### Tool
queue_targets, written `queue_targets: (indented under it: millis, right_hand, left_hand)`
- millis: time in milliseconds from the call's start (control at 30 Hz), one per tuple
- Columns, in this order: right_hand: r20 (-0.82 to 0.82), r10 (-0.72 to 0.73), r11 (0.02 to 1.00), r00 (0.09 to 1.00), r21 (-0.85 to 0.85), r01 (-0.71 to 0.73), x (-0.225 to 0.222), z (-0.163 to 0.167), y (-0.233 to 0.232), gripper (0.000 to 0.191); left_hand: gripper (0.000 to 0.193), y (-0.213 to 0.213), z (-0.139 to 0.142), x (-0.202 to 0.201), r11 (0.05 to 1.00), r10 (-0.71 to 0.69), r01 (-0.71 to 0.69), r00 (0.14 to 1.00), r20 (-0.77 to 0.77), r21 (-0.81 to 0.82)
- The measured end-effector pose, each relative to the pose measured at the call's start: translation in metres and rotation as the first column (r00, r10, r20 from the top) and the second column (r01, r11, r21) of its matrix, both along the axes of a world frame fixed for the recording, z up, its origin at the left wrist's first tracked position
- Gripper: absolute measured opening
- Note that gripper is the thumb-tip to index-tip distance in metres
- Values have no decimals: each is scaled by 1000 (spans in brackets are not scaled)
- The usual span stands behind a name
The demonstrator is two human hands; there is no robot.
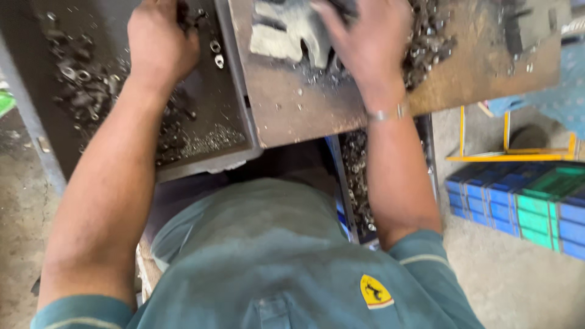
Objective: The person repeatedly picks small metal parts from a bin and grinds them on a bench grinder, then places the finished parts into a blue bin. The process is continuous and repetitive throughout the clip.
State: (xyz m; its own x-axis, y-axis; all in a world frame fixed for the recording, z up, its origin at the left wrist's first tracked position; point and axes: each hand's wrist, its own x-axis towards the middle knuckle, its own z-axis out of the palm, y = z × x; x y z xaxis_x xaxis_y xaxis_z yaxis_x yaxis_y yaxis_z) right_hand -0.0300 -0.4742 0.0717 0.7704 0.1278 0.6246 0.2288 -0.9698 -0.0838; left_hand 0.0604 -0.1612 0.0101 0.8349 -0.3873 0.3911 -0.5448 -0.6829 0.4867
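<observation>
My left hand [159, 42] reaches into a dark metal tray [201, 137] and is closed around a few small dark metal parts at the top of the view. Loose rings and washers [215, 53] lie just right of it, with more scattered parts [79, 79] to its left. My right hand [368, 39] presses flat, fingers spread, on a grey metal piece [286, 33] that lies on a worn brown board [304, 116]. A heap of small metal parts [429, 39] sits just right of that hand. A thin metal bracelet [387, 114] circles my right wrist.
Below the board, a narrow bin [356, 183] holds more small metal parts. Stacked blue and green boxes [524, 204] stand on the concrete floor at the right, behind them a yellow frame [518, 155]. My teal shirt fills the lower middle.
</observation>
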Motion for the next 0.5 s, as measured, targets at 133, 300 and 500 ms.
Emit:
queue_targets:
  millis: [133, 300, 500]
  right_hand:
    - [166, -109, 983, 980, 166, 82, -51, 24, 17, 23]
    - [-65, 377, 863, 924, 387, -324, -77, 29, 63, 42]
    - [-34, 215, 919, 976, 345, -191, -52, 24, 50, 34]
  left_hand:
    - [20, 17, 65, -41, 885, -109, -69, 931, -348, -460]
    - [45, -7, 104, -76, 749, -568, 26, 538, -623, -662]
    - [40, -14, 78, -67, 817, -464, 199, 785, -411, -541]
